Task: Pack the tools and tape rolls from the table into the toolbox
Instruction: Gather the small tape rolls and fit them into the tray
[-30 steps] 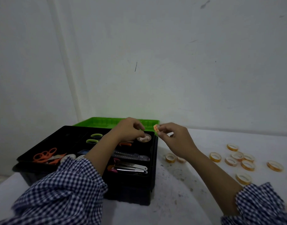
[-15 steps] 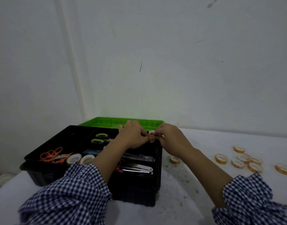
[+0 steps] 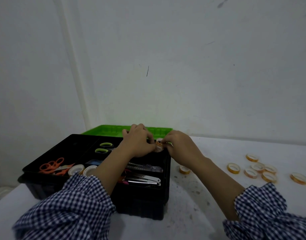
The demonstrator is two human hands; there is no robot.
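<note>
With the left hand (image 3: 138,141) and right hand (image 3: 179,144) together pinching a tape roll (image 3: 159,143) over the toolbox's (image 3: 141,201) back right compartment, a crooked release could tip it over the rim onto the tabletop (image 3: 192,213).

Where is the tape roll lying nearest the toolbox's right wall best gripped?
Likely across its outer rim, thumb and finger on opposite sides, coming straight down from above: the tape roll lies flat with its hole up, and the toolbox wall stands close on its left.
</note>
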